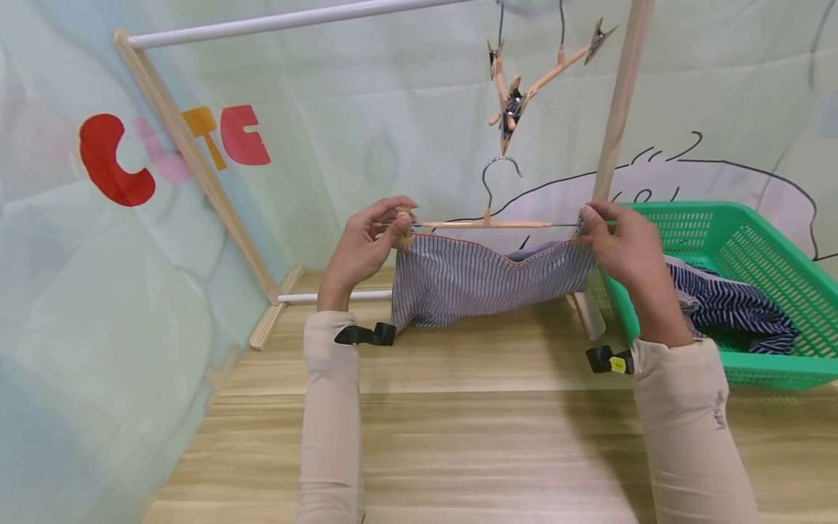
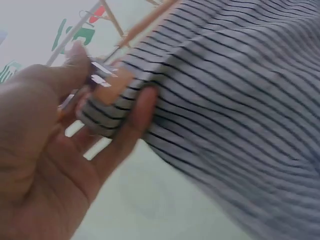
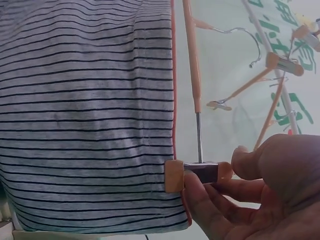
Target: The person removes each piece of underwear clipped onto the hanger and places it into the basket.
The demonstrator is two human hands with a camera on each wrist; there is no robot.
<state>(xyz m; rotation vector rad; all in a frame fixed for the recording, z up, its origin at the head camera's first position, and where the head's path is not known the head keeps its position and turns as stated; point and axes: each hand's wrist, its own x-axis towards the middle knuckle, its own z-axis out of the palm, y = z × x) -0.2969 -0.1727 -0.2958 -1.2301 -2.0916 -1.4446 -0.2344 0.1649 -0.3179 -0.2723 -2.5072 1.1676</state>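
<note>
A grey garment with dark stripes and a red-orange edge (image 1: 484, 284) hangs stretched from a clip hanger (image 1: 487, 223), a wooden bar with metal rod ends and a hook on top. At the hanger's left end, my left hand (image 1: 365, 244) pinches the wooden clip (image 2: 114, 86), which bites the cloth's corner; some of its fingertips reach behind the cloth. My right hand (image 1: 625, 244) holds the clip at the other end (image 3: 200, 173) between thumb and fingers. That clip's wooden tip lies over the garment's edge. Between the clips, the top edge sags a little.
A rack with wooden posts (image 1: 196, 160) and a white rail (image 1: 294, 18) stands around the work. Other clip hangers (image 1: 513, 102) hang at upper right. To the right, a green basket (image 1: 753, 364) holds dark striped clothes (image 1: 727, 306). The wooden tabletop (image 1: 491, 437) lies below.
</note>
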